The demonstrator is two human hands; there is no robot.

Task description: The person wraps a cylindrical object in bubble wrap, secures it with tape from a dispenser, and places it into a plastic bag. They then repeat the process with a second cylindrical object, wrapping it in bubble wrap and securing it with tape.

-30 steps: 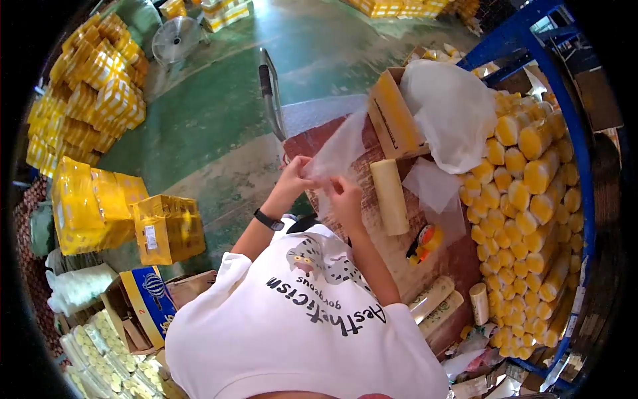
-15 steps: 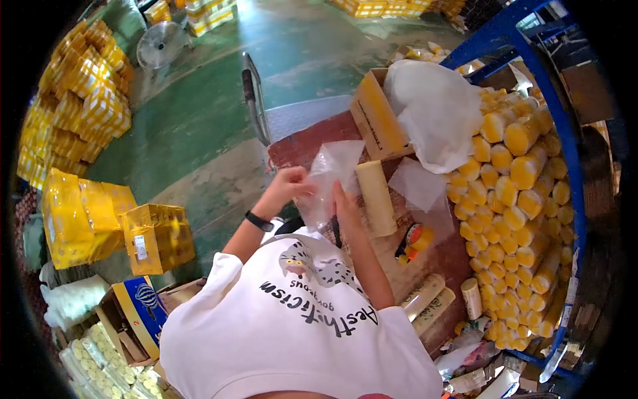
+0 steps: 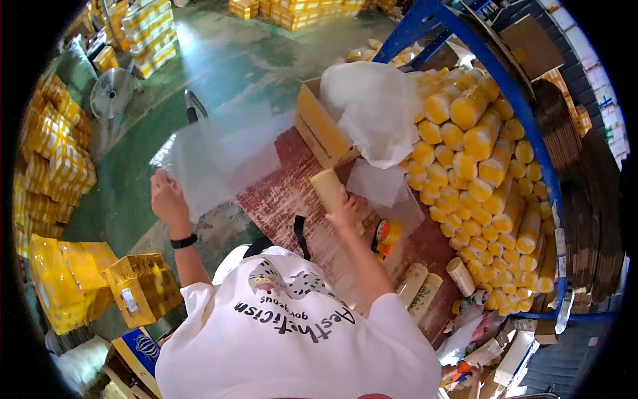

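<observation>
My left hand (image 3: pixel 169 201), with a black band on its wrist, is raised at the left and pinches the edge of a clear plastic sheet (image 3: pixel 222 156). The sheet spreads out from it toward the red worn tabletop (image 3: pixel 279 194). Over the tabletop, my right hand (image 3: pixel 345 214) has its fingers around the near end of a cream-coloured roll (image 3: pixel 327 190). Beyond that hand lies another translucent sheet (image 3: pixel 379 183). A tape dispenser with orange and yellow parts (image 3: pixel 387 233) sits nearer, to the right of my forearm.
A cardboard box (image 3: pixel 322 126) with a white plastic bag (image 3: pixel 375 110) stands at the table's far side. Stacked yellow-and-white rolls (image 3: pixel 492 193) fill the right, by a blue metal frame (image 3: pixel 548 159). Two cream rolls (image 3: pixel 417 290) lie nearer. Yellow taped boxes (image 3: pixel 143 286) stand left.
My left hand has moved left, drawing the plastic sheet out wide. My right hand has let go of the sheet and taken hold of the cream roll. The view has shifted to the right.
</observation>
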